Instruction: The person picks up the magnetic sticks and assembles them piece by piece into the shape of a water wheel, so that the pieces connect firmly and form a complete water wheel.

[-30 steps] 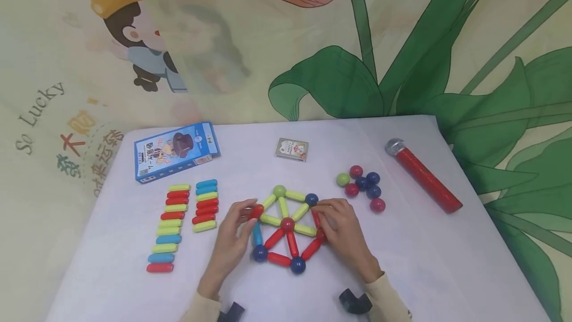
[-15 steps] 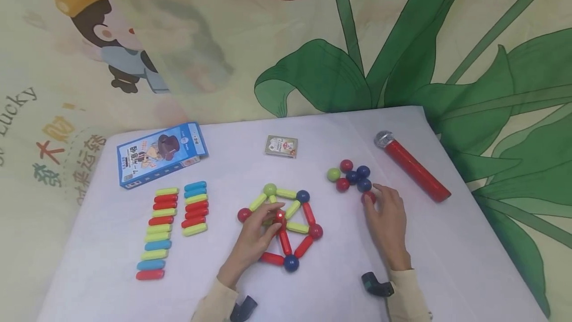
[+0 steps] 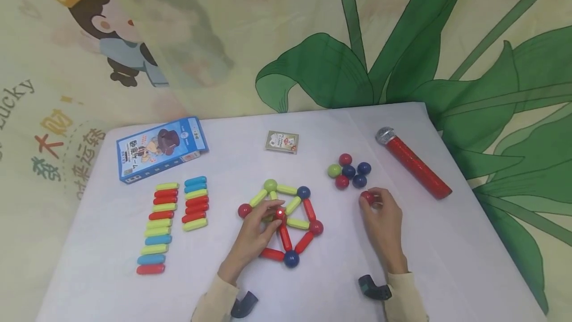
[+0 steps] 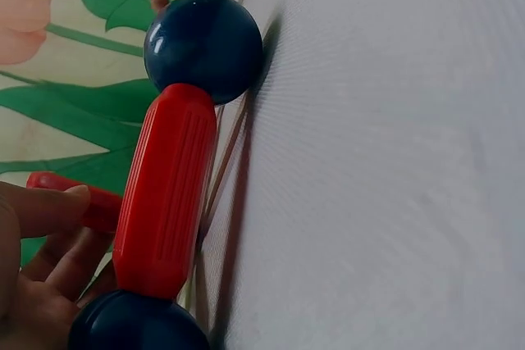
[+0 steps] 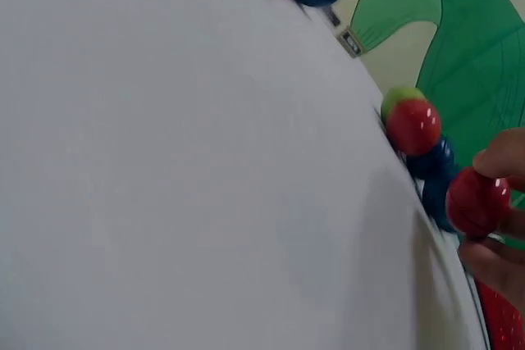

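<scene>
On the white table lies a flat wheel-like frame of magnetic sticks and balls, with a blue ball (image 3: 292,259) at its near corner and a red ball at its right corner. My left hand (image 3: 251,235) is over the frame's middle, thumb and fingers pinching a red magnetic stick (image 3: 280,212) that stands end-up. The left wrist view shows that stick (image 4: 102,206) behind a red stick (image 4: 166,194) of the frame. To the right, my right hand (image 3: 385,225) pinches a loose red magnetic ball (image 3: 368,197). The left hand hides the frame's centre and near-left part.
Several loose balls (image 3: 348,171) cluster beyond the right hand. Two columns of coloured sticks (image 3: 157,231) lie at the left. A blue box (image 3: 161,149), a small card pack (image 3: 282,142) and a red microphone-shaped tube (image 3: 415,165) stand or lie farther back.
My left hand has moved from the frame's left corner to its middle with the red stick. My right hand has left the frame, taken a red ball and drawn it slightly from the cluster.
</scene>
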`<state>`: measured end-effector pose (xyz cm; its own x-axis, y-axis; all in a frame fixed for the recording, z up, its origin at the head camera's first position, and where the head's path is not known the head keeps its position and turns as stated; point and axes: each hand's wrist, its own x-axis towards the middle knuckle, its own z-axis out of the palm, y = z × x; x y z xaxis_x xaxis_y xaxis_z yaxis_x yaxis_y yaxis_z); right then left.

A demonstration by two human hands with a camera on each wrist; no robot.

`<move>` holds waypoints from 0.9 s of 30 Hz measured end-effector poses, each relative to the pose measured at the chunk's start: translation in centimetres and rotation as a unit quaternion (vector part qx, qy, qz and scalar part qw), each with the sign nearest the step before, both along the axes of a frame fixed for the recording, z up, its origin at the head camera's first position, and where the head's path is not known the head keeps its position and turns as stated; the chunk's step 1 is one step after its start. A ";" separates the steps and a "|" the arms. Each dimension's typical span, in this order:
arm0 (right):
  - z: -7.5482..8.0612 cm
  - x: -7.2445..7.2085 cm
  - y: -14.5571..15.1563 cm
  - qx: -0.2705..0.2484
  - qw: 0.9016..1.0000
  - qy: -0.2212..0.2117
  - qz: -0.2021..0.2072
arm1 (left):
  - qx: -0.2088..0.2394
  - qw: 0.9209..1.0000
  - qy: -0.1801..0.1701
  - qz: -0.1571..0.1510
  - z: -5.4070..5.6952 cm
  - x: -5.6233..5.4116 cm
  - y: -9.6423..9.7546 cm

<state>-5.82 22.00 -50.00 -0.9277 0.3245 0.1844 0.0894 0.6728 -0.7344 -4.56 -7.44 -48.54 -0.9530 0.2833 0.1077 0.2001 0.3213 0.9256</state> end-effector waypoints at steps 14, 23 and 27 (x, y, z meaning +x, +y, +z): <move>4.5 0.6 -11.0 -0.136 0.913 0.133 0.360 | 0.020 0.996 0.021 0.087 0.1 0.4 -3.1; 4.2 0.5 -12.3 -0.136 0.903 0.123 0.389 | -0.033 0.969 0.024 0.245 -0.6 2.0 -9.1; 3.9 0.5 -12.5 -0.122 0.905 0.125 0.389 | -0.083 0.954 0.036 0.286 -1.0 2.7 -11.0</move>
<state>-5.35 9.48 -46.09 -0.8323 -0.3498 0.4301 -0.5303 0.2764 -0.8015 -1.90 -18.43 -49.50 -0.9486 -0.2620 0.1777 0.0096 0.5373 0.8434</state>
